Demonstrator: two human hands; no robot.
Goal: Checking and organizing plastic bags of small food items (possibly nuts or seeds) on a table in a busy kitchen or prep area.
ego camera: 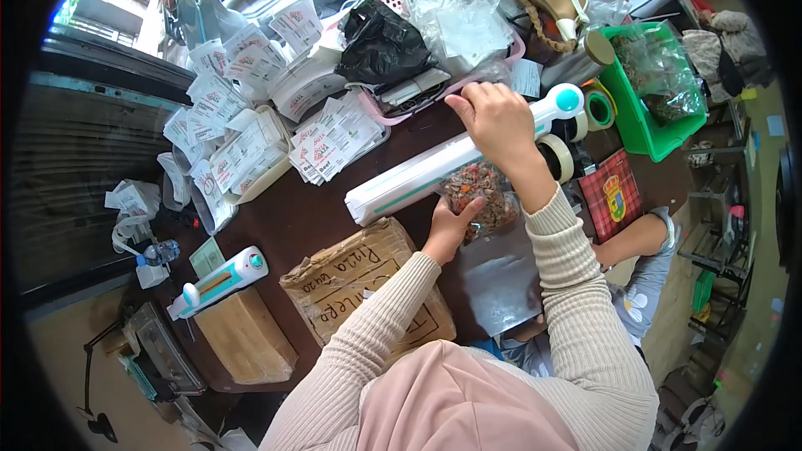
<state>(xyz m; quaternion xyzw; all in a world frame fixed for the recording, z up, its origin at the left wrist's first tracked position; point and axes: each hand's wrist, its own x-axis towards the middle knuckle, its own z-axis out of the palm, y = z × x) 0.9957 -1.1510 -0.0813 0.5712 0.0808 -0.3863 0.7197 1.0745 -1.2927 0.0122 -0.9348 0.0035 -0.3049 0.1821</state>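
Note:
My left hand (450, 225) holds a clear plastic bag of a dried food mix (479, 197), thumb on its front. The bag's upper edge meets the long white impulse sealer (407, 181), which lies slantwise across the dark brown table (269, 225). My right hand (498, 122) is over the sealer's bar with its fingers curled; the fingertips are hidden, so I cannot tell whether they grip it. Below the bag lies a flat silvery plastic sheet or pouch (501, 282). A taped cardboard box (338, 282) with handwriting sits left of it.
Printed label packets (326, 144) and a pink basket (401, 116) with a black plastic bag (385, 44) line the back. Tape rolls (556, 156) and a green bin (664, 138) are at right, near another person's arm (633, 241). A second sealer (219, 282) lies left by a brown carton (247, 338).

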